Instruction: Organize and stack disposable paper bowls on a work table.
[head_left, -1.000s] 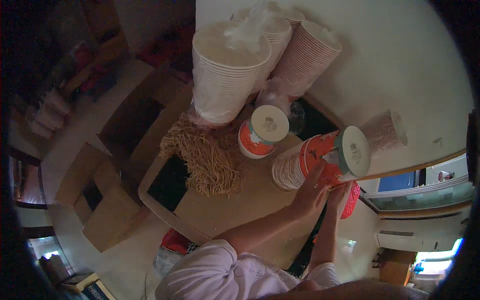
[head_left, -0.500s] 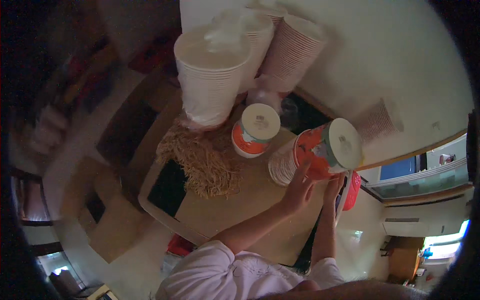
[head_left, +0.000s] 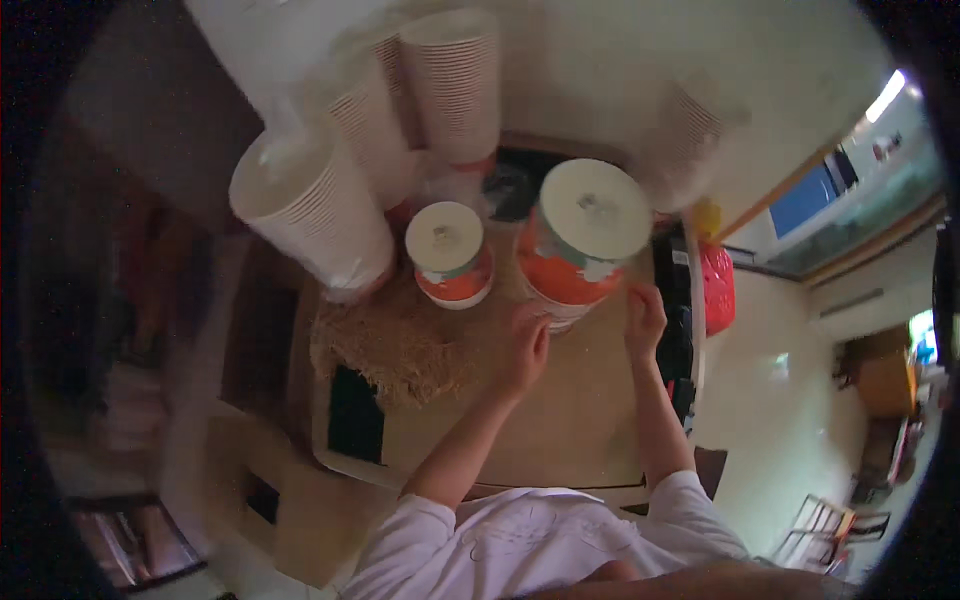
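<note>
The large orange jar (head_left: 580, 245), white-lidded, stands upright between left hand (head_left: 527, 345) and right hand (head_left: 645, 318), fingers loosely spread beside it.

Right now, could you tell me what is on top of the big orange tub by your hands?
A round white lid covers the big orange tub, with nothing on it. The lid hides the inside.

A small lidded jar (head_left: 448, 255) stands left of the large jar (head_left: 580, 240), cup stacks (head_left: 320, 215) behind.
</note>
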